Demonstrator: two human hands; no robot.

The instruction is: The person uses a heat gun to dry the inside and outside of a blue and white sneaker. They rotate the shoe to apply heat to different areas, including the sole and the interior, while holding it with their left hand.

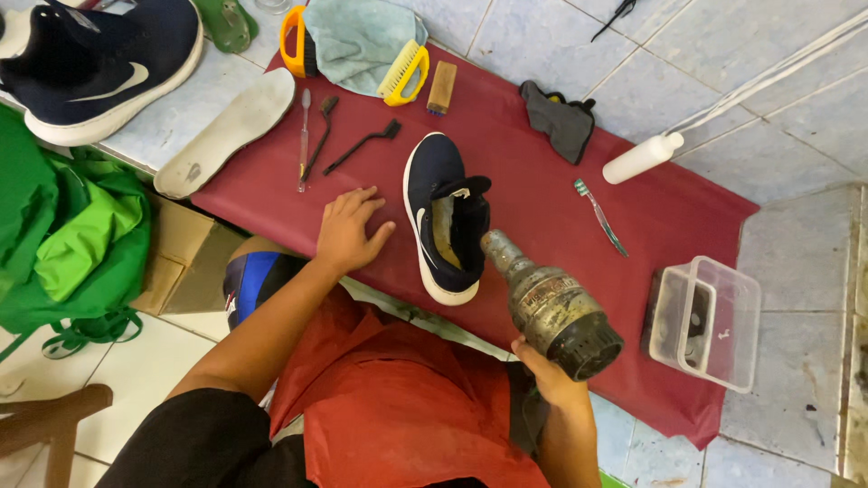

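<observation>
The right hand (549, 375) grips a heat gun (547, 303) aimed into the shoe (440, 212), while the left hand (348, 230) rests open on the red mat (542, 194).

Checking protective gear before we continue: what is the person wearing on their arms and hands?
Nothing on either: the left hand and right hand are bare, no gloves, rings or watch visible. Both forearms are uncovered; a black short sleeve shows on the left upper arm.

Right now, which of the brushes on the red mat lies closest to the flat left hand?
The black angled-head brush, just above the left hand. The other slim brushes sit farther left, and the green toothbrush lies beyond the shoe.
</observation>
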